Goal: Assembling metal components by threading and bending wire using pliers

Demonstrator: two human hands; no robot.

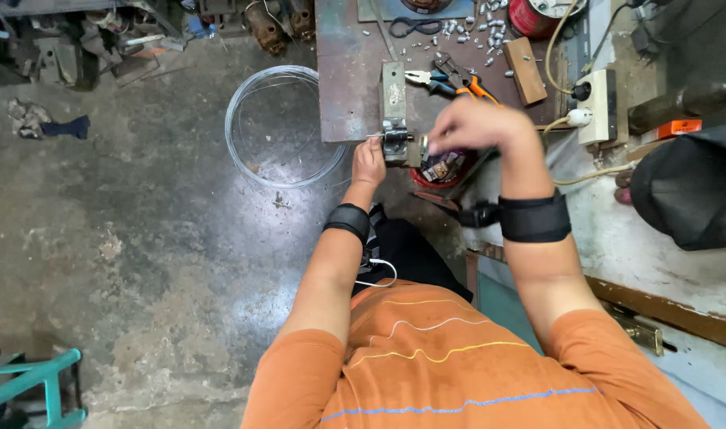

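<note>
While stretched forward from orange sleeves, both forearms banded in black. Right hand (478, 125) raised over the near edge of the rusty workbench (347, 79), fingers bunched, blurred, grip impossible to tell. Left hand (368, 161) lower, pinched on thin wire (373, 137) at the small metal jig (396, 140) clamped on that edge. Open concrete floor leftward; wire coil (279, 127) just beside. Pliers (426, 78) behind the jig.

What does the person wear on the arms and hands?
Both hands, left hand and right hand, are bare, without gloves. Each forearm carries a wide black band near the wrist. Short orange sleeves with thin coloured wavy lines cover the upper arms.
</note>
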